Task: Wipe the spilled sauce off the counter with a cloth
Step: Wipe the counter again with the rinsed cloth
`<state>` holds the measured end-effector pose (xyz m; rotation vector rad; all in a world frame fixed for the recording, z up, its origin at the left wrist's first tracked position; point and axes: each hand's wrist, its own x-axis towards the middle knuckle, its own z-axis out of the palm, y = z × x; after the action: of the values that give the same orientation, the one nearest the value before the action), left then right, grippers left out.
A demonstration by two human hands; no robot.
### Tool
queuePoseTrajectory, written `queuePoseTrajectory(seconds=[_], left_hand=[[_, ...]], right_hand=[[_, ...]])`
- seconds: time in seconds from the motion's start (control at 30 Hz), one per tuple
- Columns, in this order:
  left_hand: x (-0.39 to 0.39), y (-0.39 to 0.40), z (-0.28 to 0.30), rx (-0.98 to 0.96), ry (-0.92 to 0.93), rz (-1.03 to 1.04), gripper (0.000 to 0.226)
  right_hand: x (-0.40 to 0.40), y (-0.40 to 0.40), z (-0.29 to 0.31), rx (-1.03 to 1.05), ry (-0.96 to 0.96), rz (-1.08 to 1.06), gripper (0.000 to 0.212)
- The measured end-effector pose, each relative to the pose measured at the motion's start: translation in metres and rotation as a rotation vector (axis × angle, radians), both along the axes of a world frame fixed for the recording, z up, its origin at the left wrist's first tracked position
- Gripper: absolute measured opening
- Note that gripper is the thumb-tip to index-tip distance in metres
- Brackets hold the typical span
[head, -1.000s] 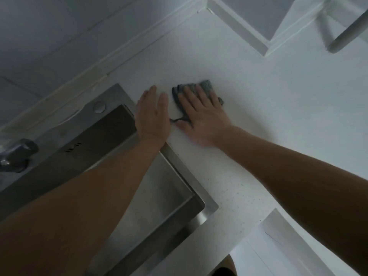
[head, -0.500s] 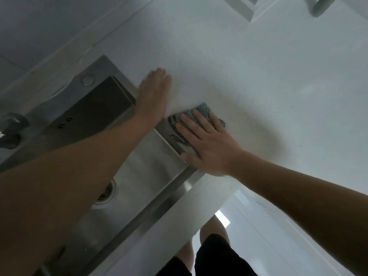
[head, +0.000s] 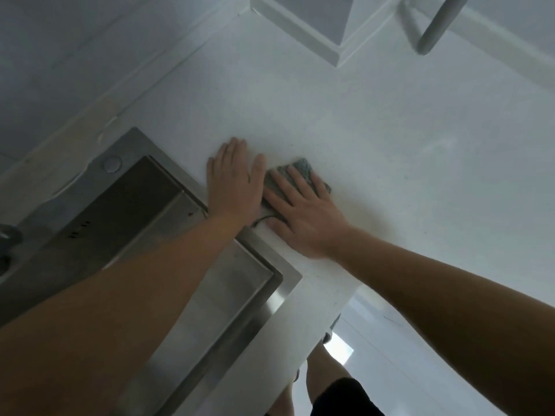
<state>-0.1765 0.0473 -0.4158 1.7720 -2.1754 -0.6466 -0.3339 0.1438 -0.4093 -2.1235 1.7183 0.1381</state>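
Where 0.5 s ago the cloth was dragged down onto the sink rim, it now lies on the white counter just beyond the sink's far right corner, so the stroke has swung outward again and wiping looks ongoing, though I can make out no sauce. I count 1 cloth, 1 sink and 2 hands: the right hand presses flat, fingers straight, on the cloth, and the left hand rests open on the counter touching the cloth's sink-side edge
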Motion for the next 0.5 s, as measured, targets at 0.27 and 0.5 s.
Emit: queuePoseTrajectory(seconds=[0.27,0.5], left_hand=[[-0.014,-0.022,-0.002,-0.009,-0.136,-0.087,0.076],[-0.019,-0.017,-0.009,-0.060,-0.335,-0.101,0.086]], right_hand=[[-0.070,-0.096,-0.006,-0.122,0.042,-0.390,0.066],[-0.058,-0.115,0.001,-0.088,0.079,-0.069,0.076]])
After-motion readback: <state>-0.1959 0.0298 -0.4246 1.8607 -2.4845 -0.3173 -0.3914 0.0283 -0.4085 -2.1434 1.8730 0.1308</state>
